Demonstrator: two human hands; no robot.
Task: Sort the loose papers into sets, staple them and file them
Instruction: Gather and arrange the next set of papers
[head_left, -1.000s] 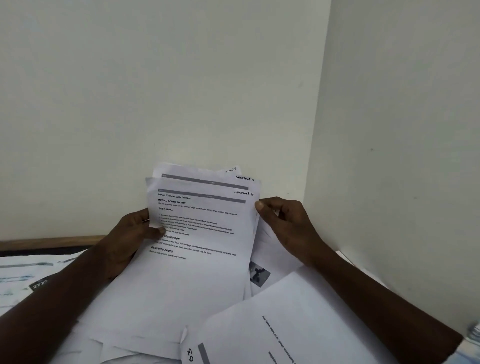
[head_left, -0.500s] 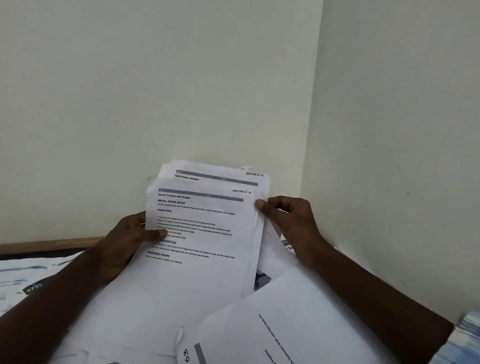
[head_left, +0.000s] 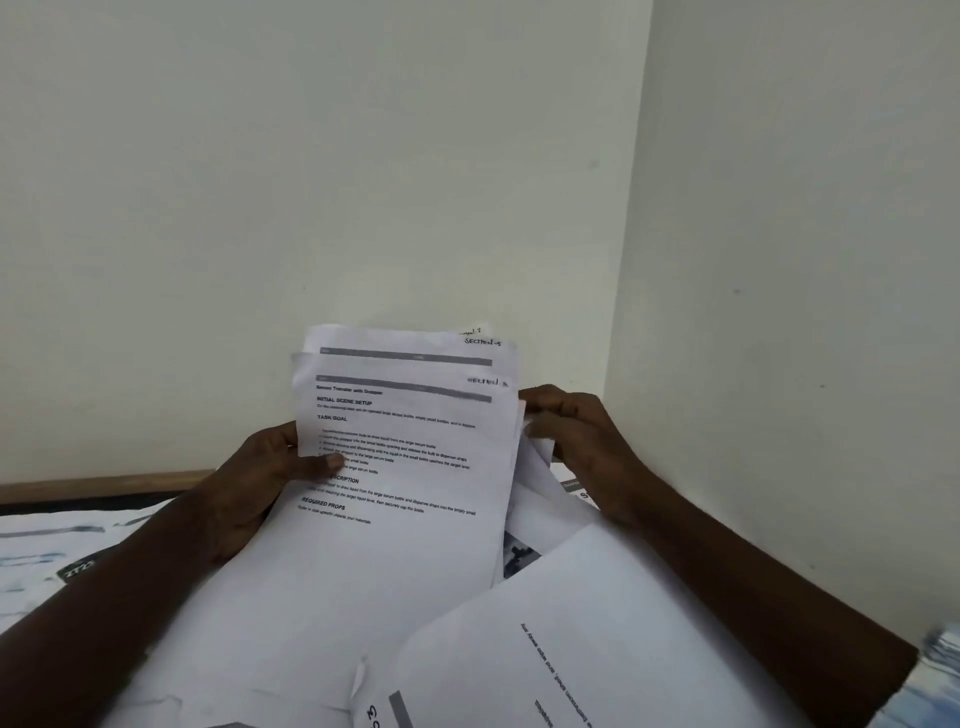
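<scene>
Head view: the left hand (head_left: 270, 478) grips the left edge of a sheaf of papers (head_left: 410, 519), its thumb pressed on the front page (head_left: 400, 457), which is headed "Serum Transfer with Dropper". The right hand (head_left: 582, 441) is curled round the sheaf's right edge, with thumb and fingers pinching sheets behind the front page. The sheaf is held up, tilted, between both hands. A second sheet (head_left: 405, 340) shows above the front page; both carry a handwritten "SECTION-5" near the right hand. Below the right wrist, a loose sheet (head_left: 545, 623) overlaps the sheaf's lower corner. Left of the left forearm, more papers (head_left: 52, 540) lie spread on the desk (head_left: 104, 480).
</scene>
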